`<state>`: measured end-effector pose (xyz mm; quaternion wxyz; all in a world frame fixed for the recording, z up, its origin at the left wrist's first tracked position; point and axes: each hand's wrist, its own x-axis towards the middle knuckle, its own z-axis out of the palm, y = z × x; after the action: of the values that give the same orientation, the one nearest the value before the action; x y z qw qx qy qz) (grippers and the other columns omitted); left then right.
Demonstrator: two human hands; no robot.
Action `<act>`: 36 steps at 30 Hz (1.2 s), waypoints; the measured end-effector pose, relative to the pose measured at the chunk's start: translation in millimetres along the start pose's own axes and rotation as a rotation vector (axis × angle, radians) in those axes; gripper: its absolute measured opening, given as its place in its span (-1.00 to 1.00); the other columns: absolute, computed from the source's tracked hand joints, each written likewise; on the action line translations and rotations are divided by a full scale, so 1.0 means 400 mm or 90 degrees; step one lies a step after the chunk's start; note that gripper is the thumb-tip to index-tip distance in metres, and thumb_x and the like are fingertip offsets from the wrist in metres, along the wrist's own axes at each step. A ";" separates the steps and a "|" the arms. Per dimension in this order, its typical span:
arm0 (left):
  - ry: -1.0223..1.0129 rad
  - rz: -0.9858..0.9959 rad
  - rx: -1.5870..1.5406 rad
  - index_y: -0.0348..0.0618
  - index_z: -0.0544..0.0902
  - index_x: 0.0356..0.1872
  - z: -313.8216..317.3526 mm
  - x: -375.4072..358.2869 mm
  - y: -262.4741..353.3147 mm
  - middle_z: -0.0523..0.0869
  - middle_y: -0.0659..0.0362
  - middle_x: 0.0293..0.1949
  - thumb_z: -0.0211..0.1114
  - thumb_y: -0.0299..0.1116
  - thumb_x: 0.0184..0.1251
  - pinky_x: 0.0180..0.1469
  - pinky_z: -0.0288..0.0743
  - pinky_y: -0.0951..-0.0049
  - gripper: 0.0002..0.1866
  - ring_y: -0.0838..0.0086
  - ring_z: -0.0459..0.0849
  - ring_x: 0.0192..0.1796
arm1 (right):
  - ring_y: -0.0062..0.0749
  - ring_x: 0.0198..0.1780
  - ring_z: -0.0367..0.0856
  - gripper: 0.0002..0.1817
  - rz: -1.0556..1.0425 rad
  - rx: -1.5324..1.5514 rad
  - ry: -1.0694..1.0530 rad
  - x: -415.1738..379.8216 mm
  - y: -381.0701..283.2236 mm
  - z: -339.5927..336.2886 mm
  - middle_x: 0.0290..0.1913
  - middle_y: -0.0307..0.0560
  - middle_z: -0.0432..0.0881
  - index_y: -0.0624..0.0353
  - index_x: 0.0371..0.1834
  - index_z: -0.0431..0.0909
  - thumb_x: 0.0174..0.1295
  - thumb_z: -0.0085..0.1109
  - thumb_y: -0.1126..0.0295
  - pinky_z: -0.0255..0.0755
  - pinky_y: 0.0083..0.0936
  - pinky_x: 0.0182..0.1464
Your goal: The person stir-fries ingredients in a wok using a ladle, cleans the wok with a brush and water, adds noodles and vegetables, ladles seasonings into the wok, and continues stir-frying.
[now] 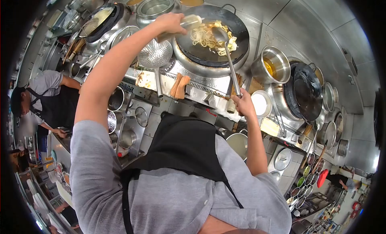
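Observation:
My left hand (171,23) is wrapped round a clear bottle (192,21), tipped on its side with its end over the left part of a black wok (237,22). Noodles (201,36) and pale yellow pieces (230,44) lie in the wok. Closed on the handle of a long metal ladle (231,67), my right hand (244,103) is in front of the stove. The ladle's bowl rests among the food. Left of the wok, below my left forearm, lies a perforated skimmer (155,53).
A steel pot of yellow oil (274,65) stands right of the wok, beside another black wok (307,87). A folded brown cloth (179,86) lies on the stove's front edge. A white container (261,104) is near my right hand. At left works another person (50,93).

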<state>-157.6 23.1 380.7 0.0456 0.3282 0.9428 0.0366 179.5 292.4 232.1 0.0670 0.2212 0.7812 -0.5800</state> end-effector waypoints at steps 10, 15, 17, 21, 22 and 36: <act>0.154 0.254 0.444 -0.05 0.75 -0.28 0.023 0.090 0.112 0.81 0.18 -0.38 0.30 -0.38 0.20 -0.24 0.62 0.27 -0.88 0.29 0.81 -0.24 | -0.73 -0.74 0.24 -0.67 0.041 0.477 -0.144 -0.123 -0.097 0.035 -0.60 -0.37 0.31 0.18 0.19 0.39 0.44 0.16 0.38 0.16 -0.67 -0.79; 0.186 0.246 0.468 -0.05 0.75 -0.34 0.025 0.073 0.099 0.80 0.18 -0.40 0.28 -0.38 0.22 -0.25 0.62 0.32 -0.90 0.31 0.81 -0.26 | -0.73 -0.75 0.23 -0.68 0.043 0.501 -0.166 -0.118 -0.098 0.014 -0.60 -0.38 0.30 0.18 0.20 0.40 0.45 0.13 0.39 0.16 -0.68 -0.79; 0.171 0.214 0.428 -0.05 0.75 -0.32 0.035 0.060 0.067 0.81 0.16 -0.37 0.28 -0.37 0.23 -0.23 0.63 0.28 -0.90 0.29 0.81 -0.23 | -0.74 -0.75 0.23 -0.69 0.048 0.492 -0.156 -0.096 -0.100 -0.012 -0.60 -0.38 0.30 0.18 0.20 0.40 0.46 0.13 0.39 0.16 -0.69 -0.79; 0.158 0.104 0.339 -0.06 0.81 -0.38 0.067 -0.020 -0.008 0.84 0.10 -0.29 0.31 -0.39 0.19 -0.15 0.67 0.29 -0.88 0.28 0.83 -0.17 | -0.66 -0.75 0.28 -0.69 0.011 0.269 0.017 0.034 -0.063 0.010 -0.60 -0.31 0.37 0.20 0.14 0.35 0.42 0.15 0.41 0.16 -0.61 -0.77; 0.147 0.067 0.307 -0.07 0.80 -0.27 0.093 -0.034 -0.041 0.84 0.07 -0.24 0.33 -0.34 0.17 -0.13 0.67 0.25 -0.84 0.22 0.82 -0.12 | -0.65 -0.73 0.30 -0.69 -0.004 0.220 0.043 0.082 -0.025 0.032 -0.59 -0.32 0.37 0.20 0.14 0.35 0.41 0.15 0.41 0.16 -0.60 -0.75; 0.425 -0.420 -0.719 -0.12 0.56 0.23 0.450 -0.955 -0.089 0.72 0.02 0.08 0.65 -0.06 -0.06 0.18 0.51 0.33 -0.22 0.32 0.69 0.11 | 0.19 0.05 0.60 -0.43 -0.138 -0.450 0.151 0.360 0.040 -0.009 0.01 0.35 0.63 0.42 0.18 0.38 0.20 0.33 0.30 0.43 -0.16 0.18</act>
<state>138.3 -235.2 222.0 -0.0731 -0.0750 0.7936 0.5993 58.1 338.1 167.1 -0.0135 0.1661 0.9541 -0.2488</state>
